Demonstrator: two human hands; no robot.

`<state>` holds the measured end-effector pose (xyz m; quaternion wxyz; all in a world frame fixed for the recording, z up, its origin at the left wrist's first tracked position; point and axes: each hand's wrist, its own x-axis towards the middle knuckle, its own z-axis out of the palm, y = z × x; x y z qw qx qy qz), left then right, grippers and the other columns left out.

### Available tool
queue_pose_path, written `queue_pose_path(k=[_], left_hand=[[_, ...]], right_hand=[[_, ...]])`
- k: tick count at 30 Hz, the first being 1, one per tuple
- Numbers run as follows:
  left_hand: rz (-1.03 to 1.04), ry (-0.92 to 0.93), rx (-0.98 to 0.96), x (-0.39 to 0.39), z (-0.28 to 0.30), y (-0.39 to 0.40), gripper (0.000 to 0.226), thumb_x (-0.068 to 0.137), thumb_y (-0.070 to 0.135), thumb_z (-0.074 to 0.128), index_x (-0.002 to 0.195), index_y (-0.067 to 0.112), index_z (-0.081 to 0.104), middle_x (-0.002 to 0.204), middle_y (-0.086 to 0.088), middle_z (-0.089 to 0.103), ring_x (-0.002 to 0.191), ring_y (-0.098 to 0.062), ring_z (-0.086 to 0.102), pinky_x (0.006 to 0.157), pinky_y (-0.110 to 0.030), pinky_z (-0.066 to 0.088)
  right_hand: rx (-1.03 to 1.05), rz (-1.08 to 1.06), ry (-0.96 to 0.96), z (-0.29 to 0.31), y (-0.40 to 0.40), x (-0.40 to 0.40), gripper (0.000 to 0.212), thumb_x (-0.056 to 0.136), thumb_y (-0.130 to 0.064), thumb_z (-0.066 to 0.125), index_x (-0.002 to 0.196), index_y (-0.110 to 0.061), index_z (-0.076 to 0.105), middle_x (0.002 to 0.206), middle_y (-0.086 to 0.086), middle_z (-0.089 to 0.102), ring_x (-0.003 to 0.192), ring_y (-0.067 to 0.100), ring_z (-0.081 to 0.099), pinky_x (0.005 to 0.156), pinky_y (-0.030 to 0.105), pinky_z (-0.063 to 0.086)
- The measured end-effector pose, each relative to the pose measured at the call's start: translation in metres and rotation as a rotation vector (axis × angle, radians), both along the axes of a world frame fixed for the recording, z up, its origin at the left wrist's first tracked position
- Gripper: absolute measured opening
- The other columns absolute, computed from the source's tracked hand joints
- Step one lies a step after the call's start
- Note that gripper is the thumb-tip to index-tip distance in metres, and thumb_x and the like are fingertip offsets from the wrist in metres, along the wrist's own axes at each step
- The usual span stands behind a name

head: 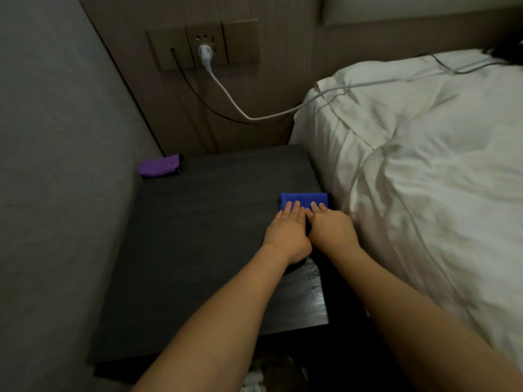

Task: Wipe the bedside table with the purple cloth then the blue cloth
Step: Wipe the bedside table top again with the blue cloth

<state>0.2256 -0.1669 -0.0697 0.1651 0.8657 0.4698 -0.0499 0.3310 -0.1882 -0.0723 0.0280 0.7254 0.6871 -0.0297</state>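
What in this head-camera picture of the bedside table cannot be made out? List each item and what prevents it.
Head view only:
- Near part of the blue cloth: covered by the left hand and right hand.
- Where the white cable ends: runs over the bed toward the right edge, too thin to follow.
- Dark object at the top right: cut off by the frame.
- Below the table: dim and blurred.

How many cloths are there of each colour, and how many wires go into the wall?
Purple cloth: 1
Blue cloth: 1
White cable: 1
Black cable: 1
Total: 4
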Motion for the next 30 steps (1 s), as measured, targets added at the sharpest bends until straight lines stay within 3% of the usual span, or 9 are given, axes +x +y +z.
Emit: queue_pose_path(k=[13,30], left_hand=[[0.035,0.048,-0.024,-0.06,-0.002,-0.009,0.074,0.091,0.022,0.041,0.152,0.005,0.003,0.161,-0.013,-0.002,0.149,-0.025,-0.005,0.121,-0.034,0.0],[0.399,-0.008,0.005,-0.258,-0.014,-0.001,0.07,0.093,0.021,0.04,0.152,0.01,0.004,0.162,-0.008,0.0,0.149,-0.019,-0.004,0.12,-0.031,0.0]], right_hand=[[-0.045,0.056,-0.035,-0.001,0.0,-0.065,0.044,0.097,-0.021,0.033,0.139,-0.011,0.04,0.151,0.011,0.035,0.138,0.021,0.035,0.098,0.036,0.044],[-0.037,0.347,0.098,-0.004,0.036,-0.262,0.043,0.098,-0.019,0.035,0.139,-0.008,0.04,0.15,0.014,0.035,0.139,0.026,0.033,0.104,0.039,0.039]])
